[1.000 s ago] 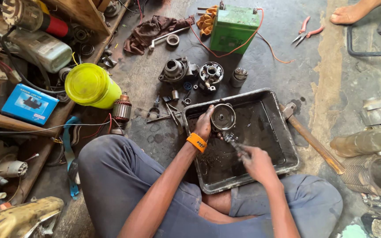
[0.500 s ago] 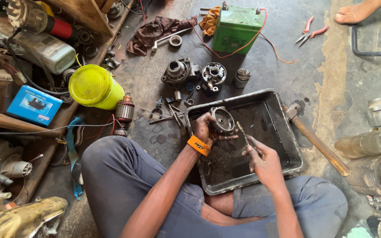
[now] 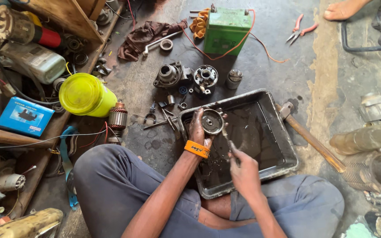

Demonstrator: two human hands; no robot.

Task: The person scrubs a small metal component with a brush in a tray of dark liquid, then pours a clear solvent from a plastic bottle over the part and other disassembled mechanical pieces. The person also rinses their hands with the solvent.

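Seen from above, a person sits on a workshop floor over a black metal tray (image 3: 283, 145) of dark, oily liquid. The left hand (image 3: 198, 128) cups a round metal motor part (image 3: 212, 121) above the tray's near-left corner, fingers curled around its rim. It looks heavy, rigid and slippery with oil, best gripped by the rim. The right hand (image 3: 242, 169) is closed around a thin brush (image 3: 227, 142) reaching toward the part.

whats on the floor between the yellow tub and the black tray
In the head view, a copper-wound armature beside the yellow tub, then small loose tools and bolts before the black tray.
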